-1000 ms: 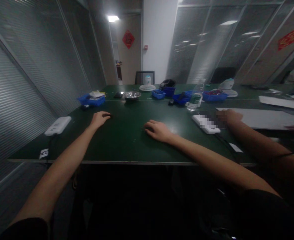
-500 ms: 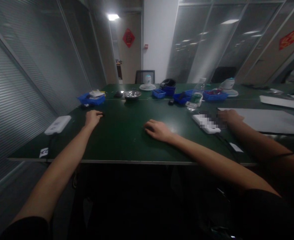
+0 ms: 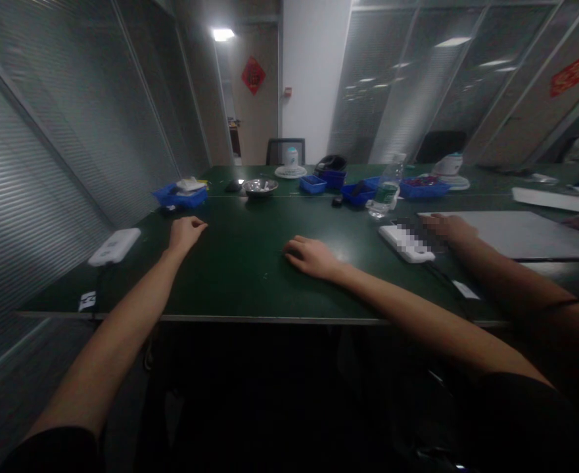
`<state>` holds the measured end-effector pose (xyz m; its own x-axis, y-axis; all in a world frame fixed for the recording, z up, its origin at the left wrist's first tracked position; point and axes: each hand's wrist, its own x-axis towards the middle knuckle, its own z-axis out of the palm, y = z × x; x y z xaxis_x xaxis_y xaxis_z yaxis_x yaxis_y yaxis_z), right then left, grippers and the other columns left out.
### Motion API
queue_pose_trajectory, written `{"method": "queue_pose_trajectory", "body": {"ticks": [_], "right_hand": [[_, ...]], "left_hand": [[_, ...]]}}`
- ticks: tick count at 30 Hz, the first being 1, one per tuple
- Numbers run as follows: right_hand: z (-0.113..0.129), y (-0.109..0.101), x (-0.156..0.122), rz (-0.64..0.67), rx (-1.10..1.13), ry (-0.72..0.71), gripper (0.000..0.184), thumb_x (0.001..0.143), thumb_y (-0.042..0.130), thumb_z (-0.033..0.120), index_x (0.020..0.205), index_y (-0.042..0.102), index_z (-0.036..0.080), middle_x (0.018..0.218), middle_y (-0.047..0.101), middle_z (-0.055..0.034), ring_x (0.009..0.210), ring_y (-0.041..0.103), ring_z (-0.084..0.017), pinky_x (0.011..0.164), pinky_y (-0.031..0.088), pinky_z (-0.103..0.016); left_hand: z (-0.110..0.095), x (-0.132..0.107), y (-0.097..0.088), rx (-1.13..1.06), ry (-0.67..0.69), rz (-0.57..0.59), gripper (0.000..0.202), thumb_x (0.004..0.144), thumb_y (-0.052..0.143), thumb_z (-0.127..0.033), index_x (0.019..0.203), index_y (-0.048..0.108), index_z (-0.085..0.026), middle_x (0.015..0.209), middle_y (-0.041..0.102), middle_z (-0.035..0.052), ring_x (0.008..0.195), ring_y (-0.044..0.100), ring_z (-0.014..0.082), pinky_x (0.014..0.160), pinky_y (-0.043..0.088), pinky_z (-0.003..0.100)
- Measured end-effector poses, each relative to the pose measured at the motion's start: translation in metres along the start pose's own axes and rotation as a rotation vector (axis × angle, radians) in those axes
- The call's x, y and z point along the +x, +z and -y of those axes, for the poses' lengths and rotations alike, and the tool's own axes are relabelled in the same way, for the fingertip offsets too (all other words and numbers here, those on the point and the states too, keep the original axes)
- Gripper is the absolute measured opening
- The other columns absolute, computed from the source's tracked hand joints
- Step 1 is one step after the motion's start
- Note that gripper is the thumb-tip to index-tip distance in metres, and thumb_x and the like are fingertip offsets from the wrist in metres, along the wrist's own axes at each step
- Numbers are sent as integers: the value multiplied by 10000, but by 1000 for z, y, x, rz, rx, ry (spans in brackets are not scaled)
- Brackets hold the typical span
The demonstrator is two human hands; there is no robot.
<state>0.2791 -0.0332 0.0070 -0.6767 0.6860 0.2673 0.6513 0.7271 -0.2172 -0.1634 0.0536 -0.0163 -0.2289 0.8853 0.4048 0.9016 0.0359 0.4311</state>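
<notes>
The scene is being viewed by one head-worn camera from the near side of the green table (image 3: 240, 282), just behind its edge, and is being faced forward and down. The left hand (image 3: 185, 235) and right hand (image 3: 313, 256) are being seen fairly near, while the white pillar (image 3: 313, 79) is being caught well beyond, above the table's far end.

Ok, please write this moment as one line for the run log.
left hand: fingers pinched, any held item unclear | right hand: curled, resting on green table | beyond them: metal bowl, leftmost blue tray
</notes>
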Motion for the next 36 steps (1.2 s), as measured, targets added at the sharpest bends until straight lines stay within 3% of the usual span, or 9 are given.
{"method": "queue_pose_trajectory", "body": {"ticks": [10, 15, 22, 27, 36], "right_hand": [[1, -1, -1, 5, 7, 5, 277, 1042, 570, 329, 1273, 662, 207, 1215, 669, -90, 940, 656, -188, 777, 470, -282], [2, -3, 0, 17, -10, 10, 276, 1044, 568, 339, 1266, 665, 206, 1209, 672, -93, 949, 663, -199, 776, 475, -289], [4, -5, -1, 24, 4, 14, 271, 1044, 572, 333, 1266, 665, 209, 1218, 672, -92, 937, 665, -193, 751, 474, -280], [3, -4, -1, 10, 2, 1, 275, 1046, 565, 330, 1267, 666, 203, 1217, 676, -95, 937, 664, -195, 765, 472, -290], [0, 0, 0, 10, -25, -6, 274, 1040, 564, 328, 1263, 668, 208, 1215, 676, -84, 933, 661, -192, 760, 462, -285]], "left_hand": [[6, 4, 7, -65, -92, -15, 236, 880, 750, -276, 1098, 831, -233, 1085, 807, 82, 1025, 741, 265, 951, 550, 354], [7, 4, 6, -84, -37, 7, 334, 894, 714, -224, 1216, 802, -240, 1147, 795, 82, 1070, 730, 265, 978, 542, 358], [6, 5, 4, 9, 6, 38, 247, 903, 687, -232, 1096, 840, -255, 1208, 774, 95, 1127, 697, 314, 1017, 522, 415], [7, 4, 2, -11, -46, 38, 255, 902, 710, -270, 1121, 839, -252, 1097, 800, 97, 1029, 722, 304, 966, 547, 410], [-1, -2, -2, 58, -9, 38, 296, 939, 674, -287, 1189, 827, -243, 1157, 791, 110, 1085, 702, 316, 987, 540, 409]]}}
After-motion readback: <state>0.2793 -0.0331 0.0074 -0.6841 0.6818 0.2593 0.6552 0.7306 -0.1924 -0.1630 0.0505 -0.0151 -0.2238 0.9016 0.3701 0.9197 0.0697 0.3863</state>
